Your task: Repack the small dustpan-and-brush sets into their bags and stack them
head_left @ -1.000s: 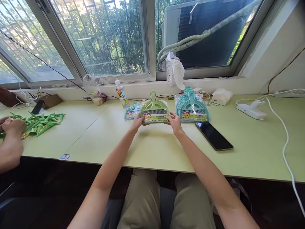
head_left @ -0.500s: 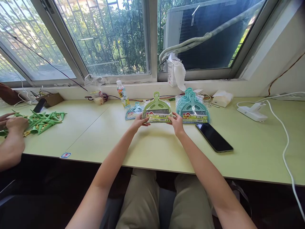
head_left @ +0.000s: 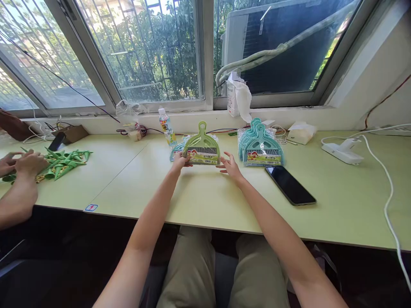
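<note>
A green dustpan and brush set [head_left: 201, 143] in clear wrap, with a printed label across its lower part, is gripped at its left edge by my left hand [head_left: 181, 162]. My right hand [head_left: 230, 166] is open beside its right edge, fingers apart; whether a fingertip still touches the wrap I cannot tell. Partly hidden behind the green set lies a smaller-looking blue set [head_left: 176, 149]. To the right of my right hand is a stack of several wrapped teal dustpan sets [head_left: 261, 145].
A black phone [head_left: 290, 185] lies near the teal stack. Behind stand a drink bottle [head_left: 167, 127] and a tissue pack [head_left: 238, 97]. A power strip [head_left: 343, 152] with a white cable is at right. At left, another person's hands [head_left: 27, 164] handle green cone-shaped pieces [head_left: 69, 161].
The green dustpan set has shifted left with my left hand, now overlapping the blue set more. My right hand has loosened from its right edge and its fingers have spread.
</note>
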Demonstrator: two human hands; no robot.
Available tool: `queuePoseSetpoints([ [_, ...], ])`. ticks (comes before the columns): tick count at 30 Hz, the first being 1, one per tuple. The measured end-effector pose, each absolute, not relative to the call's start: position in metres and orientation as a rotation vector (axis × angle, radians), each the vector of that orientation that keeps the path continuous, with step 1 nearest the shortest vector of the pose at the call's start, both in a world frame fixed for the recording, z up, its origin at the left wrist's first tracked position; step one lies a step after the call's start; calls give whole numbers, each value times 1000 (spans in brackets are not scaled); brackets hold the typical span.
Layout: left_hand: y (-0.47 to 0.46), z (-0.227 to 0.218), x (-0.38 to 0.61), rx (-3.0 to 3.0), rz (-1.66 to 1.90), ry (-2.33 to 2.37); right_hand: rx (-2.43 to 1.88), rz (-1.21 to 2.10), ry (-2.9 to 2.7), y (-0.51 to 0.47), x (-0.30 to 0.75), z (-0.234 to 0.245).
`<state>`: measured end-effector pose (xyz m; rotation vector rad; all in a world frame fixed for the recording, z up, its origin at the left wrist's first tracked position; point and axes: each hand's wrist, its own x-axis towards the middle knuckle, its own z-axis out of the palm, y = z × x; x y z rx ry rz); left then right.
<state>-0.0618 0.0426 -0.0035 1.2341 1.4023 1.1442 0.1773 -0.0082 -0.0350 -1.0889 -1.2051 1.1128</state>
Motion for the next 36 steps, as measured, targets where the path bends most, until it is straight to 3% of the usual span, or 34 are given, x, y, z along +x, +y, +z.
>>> queuePoseSetpoints([
  [10,62,-9,-133,1182,1224,1900,-1112,1062,-1206,-8,180,-33],
  [29,95,-24,-108,1345,1057,2387,-1131,1098,-1282,-7,177,-39],
  [36,86,-29,-92,1361,1150,2620,-1149,1093,-1297,-9,175,-37],
])
